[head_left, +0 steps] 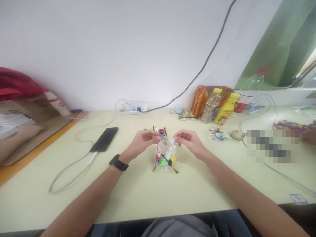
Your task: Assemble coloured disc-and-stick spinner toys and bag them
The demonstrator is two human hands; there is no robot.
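A clear plastic bag (163, 166) hangs upright in front of me, with several small coloured plastic arrow-shaped pieces (164, 161) inside, in red, green, white, black and yellow. My left hand (145, 141) pinches the bag's top left corner between thumb and fingers. On the other side, my right hand (189, 141) pinches the top right corner in the same way. Just behind the bag lie more coloured arrow-shaped pieces (161, 131), partly hidden by it. I cannot tell whether the bag's top edge is sealed.
To the left lies a black phone (104, 139) on a white cable. Another filled clear bag (217, 134) and a small round object (238, 134) lie to the right. Bottles (226, 109), glasses (188, 117) and a power strip (133, 111) line the wall. At far left rests another person's arm (19, 136).
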